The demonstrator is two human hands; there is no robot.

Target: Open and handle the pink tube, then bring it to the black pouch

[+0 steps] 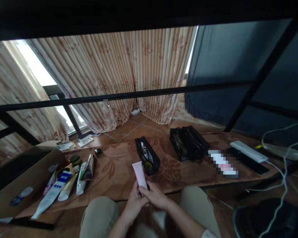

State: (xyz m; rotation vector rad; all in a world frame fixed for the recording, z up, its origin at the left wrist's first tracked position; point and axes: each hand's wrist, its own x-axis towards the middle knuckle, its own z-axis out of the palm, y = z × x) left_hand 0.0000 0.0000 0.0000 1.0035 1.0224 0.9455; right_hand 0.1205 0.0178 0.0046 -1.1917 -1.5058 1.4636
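Note:
A pale pink squeeze tube stands tilted between my hands, its flat end pointing up and away from me. My left hand is wrapped round the tube's lower end. From the other side my right hand closes on the same end, and the fingers of both hands meet there. The tube's cap is hidden by the fingers. Just beyond the tube lies an open black mesh pouch with a few small items inside, among them something white and something yellowish.
Several tubes, including a blue-and-white tube, lie left beside a cardboard box. Black pouches sit to the right, near a blurred-out phone and a white power bank with a cable. A black metal rail crosses ahead of the curtains.

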